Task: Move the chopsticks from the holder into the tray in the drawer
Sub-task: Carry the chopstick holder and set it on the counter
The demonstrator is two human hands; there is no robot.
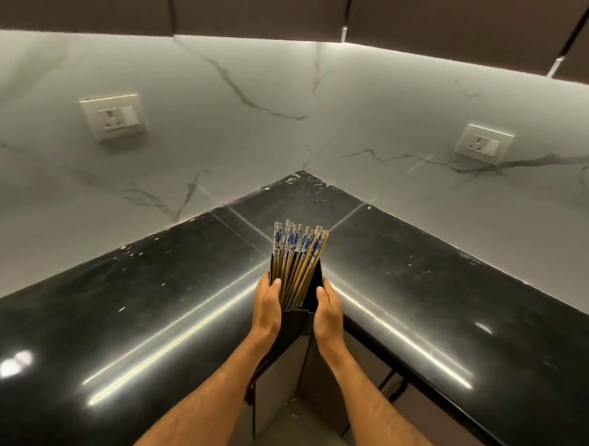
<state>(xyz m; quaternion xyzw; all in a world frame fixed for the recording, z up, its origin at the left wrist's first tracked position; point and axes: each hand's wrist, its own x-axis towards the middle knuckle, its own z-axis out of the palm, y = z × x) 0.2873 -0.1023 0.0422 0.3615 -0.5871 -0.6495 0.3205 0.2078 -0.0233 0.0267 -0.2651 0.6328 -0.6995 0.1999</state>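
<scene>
A black rectangular holder (313, 292) sits at the inner corner edge of the black countertop, packed with several wooden chopsticks (296, 253) whose tops are white with blue flowers. My left hand (267, 303) grips the holder's left side, thumb on its rim. The holder's right side is gripped by my right hand (327, 310). The chopsticks lean slightly right and stick up above the holder. No drawer or tray shows in this view.
A glossy black L-shaped countertop (145, 300) wraps the corner, with white marble walls behind. One wall socket (112, 117) is on the left wall and another socket (485, 142) on the right. Dark cabinets hang above; cabinet fronts (329, 371) stand below the counter.
</scene>
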